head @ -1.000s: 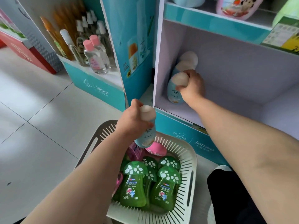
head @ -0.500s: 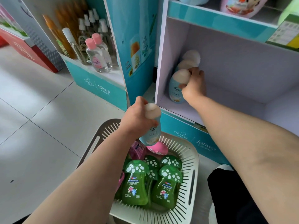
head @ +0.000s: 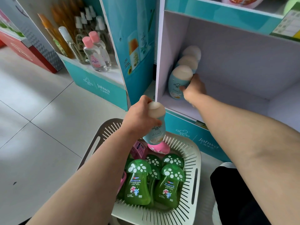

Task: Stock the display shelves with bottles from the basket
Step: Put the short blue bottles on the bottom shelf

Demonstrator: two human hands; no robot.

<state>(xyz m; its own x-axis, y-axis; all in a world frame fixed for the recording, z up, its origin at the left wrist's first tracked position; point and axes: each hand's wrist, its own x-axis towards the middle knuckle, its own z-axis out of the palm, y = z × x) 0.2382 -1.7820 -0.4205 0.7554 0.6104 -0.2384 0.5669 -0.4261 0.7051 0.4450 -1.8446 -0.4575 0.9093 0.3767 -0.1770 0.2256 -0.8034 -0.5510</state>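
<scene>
Right hand (head: 194, 90) has slipped from the cream cap (head: 182, 73) down to the body of the front pale-blue egg-shaped plastic bottle (head: 176, 85). Its thumb lies on the label; the fingers are hidden but apparently wrap behind. This bottle stands against the left wall of the white cardboard shelf compartment (head: 227, 98), heading a row of three, so its placement looks all but finished. Left hand (head: 139, 120) grips a second pale-blue bottle (head: 155, 132) just below its cap and has risen toward the shelf lip, above the white slotted plastic basket (head: 196, 159); it is judged next to be shelved. Both bottles' long axes run near vertical, caps up, labels facing the camera. Green mushroom-capped bottles (head: 138, 187) remain in the basket.
</scene>
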